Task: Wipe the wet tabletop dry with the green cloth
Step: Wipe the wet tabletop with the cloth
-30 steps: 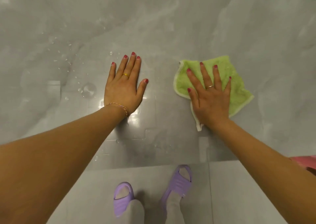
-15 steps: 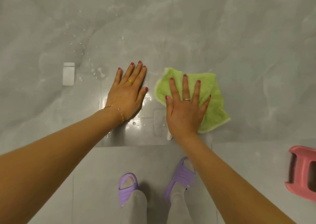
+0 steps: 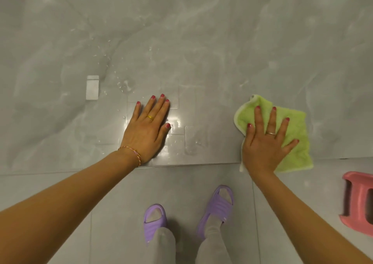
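A glossy grey marble tabletop [image 3: 201, 41] fills the upper view. Water drops and a small puddle [image 3: 126, 85] lie left of centre, above my left hand. More wet patches [image 3: 191, 142] glisten near the front edge. My left hand [image 3: 146, 130] rests flat on the tabletop with straight fingers. The green cloth [image 3: 292, 126] lies crumpled at the front right edge, one corner hanging over. My right hand [image 3: 264, 142] presses flat on the cloth, fingers spread.
The table's front edge [image 3: 181, 164] runs across the middle of the view. Below it are a grey tiled floor and my feet in purple slippers [image 3: 217, 205]. A pink plastic stool [image 3: 357, 201] stands on the floor at the right. A bright rectangular reflection [image 3: 92, 87] shows at left.
My right hand slid the green cloth left toward my left hand, then back right to the front edge. My left hand stayed flat in place.
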